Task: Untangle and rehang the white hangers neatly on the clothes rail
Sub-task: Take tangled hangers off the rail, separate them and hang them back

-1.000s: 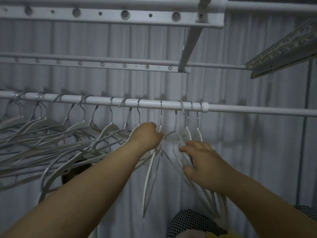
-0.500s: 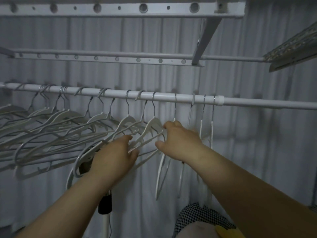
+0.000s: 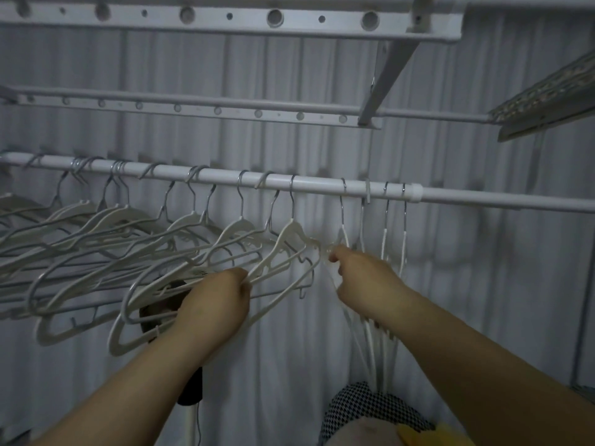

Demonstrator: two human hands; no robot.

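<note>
White hangers (image 3: 289,233) on the rail (image 3: 322,183): left hand (image 3: 212,304) grips one's arm, right hand (image 3: 363,278) pinches another.

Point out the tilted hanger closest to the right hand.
The last tilted hanger, its hook just left of the gap on the rail; its shoulder tip reaches the right hand. The others fan away leftward.

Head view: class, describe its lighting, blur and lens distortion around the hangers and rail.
Head view: dim, flat, greyish light, no glare. Head view: motion blur smears the right hand and the hangers beneath it; the left hand looks sharper. Head view: the wide lens tilts and slightly bows the rail.
</note>
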